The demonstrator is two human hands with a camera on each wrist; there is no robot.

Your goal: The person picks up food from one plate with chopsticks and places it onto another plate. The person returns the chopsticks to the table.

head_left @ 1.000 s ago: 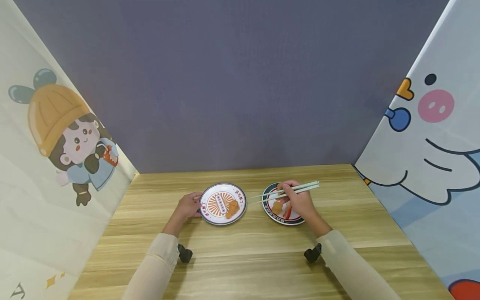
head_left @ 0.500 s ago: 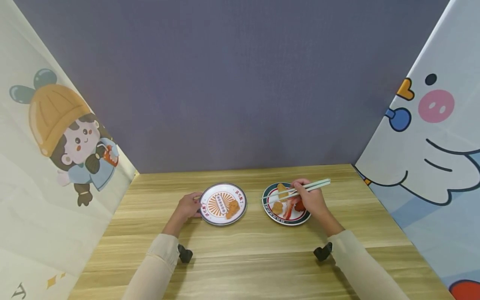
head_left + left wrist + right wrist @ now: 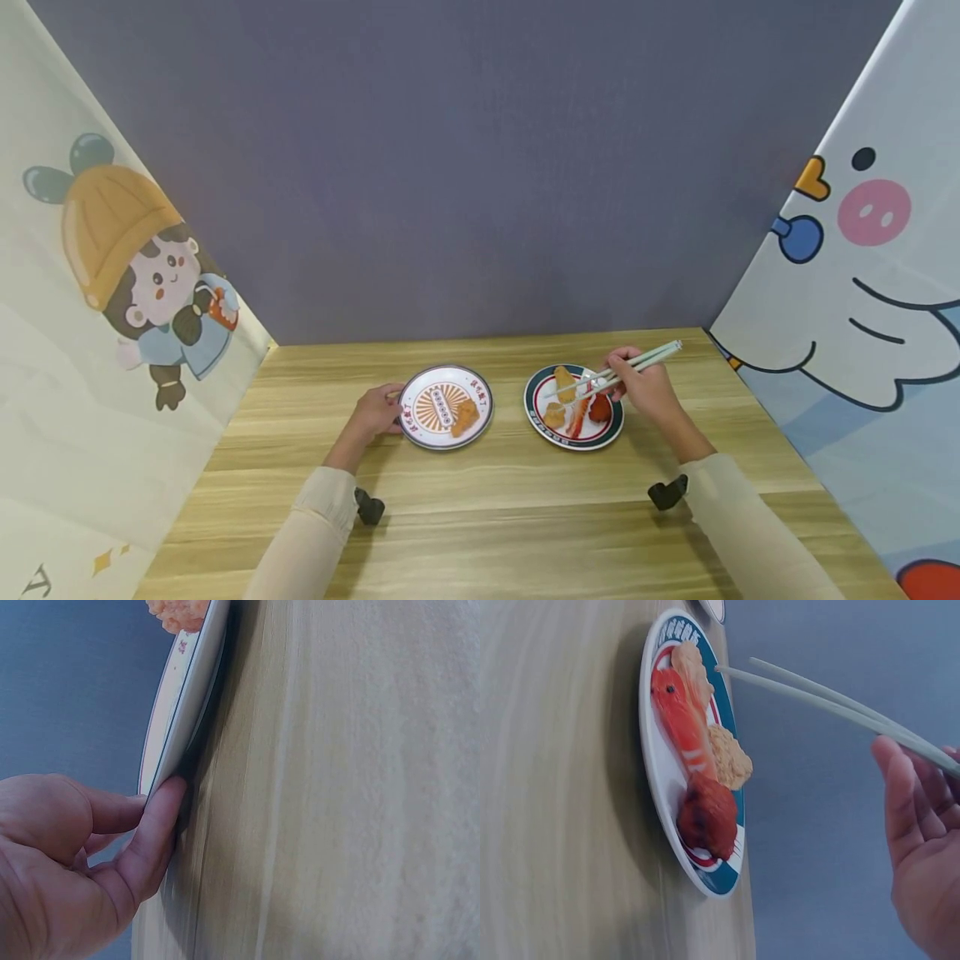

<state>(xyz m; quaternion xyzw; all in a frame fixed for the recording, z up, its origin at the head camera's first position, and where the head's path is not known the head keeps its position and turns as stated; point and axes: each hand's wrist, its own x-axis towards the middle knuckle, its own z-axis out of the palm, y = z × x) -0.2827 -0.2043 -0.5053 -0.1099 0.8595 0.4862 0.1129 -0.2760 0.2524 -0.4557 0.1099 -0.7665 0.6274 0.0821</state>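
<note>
My left hand (image 3: pixel 377 410) pinches the left rim of a white plate (image 3: pixel 423 437) with an orange sunburst print. One orange-brown fried piece (image 3: pixel 466 417) lies on that plate. In the right wrist view, my right hand (image 3: pixel 930 832) grips pale green chopsticks (image 3: pixel 817 696), tips slightly parted with nothing between them. The chopsticks stand over a teal-rimmed plate (image 3: pixel 530 402). That plate bears a red-and-white shrimp (image 3: pixel 682 727), a dark reddish-brown ball-like piece (image 3: pixel 707 817) and two golden fried pieces, one long (image 3: pixel 564 383) and one rounder (image 3: pixel 554 415).
Both plates stand on a wood-grain table (image 3: pixel 480 533), with a strip of tabletop between them. A grey-blue panel (image 3: pixel 480 167) rises behind. Printed cartoon walls flank the left (image 3: pixel 75 375) and right sides.
My right hand has moved right with the chopsticks, whose tips went from the gap between the plates to above the teal-rimmed plate. My left hand and its plate have stayed put.
</note>
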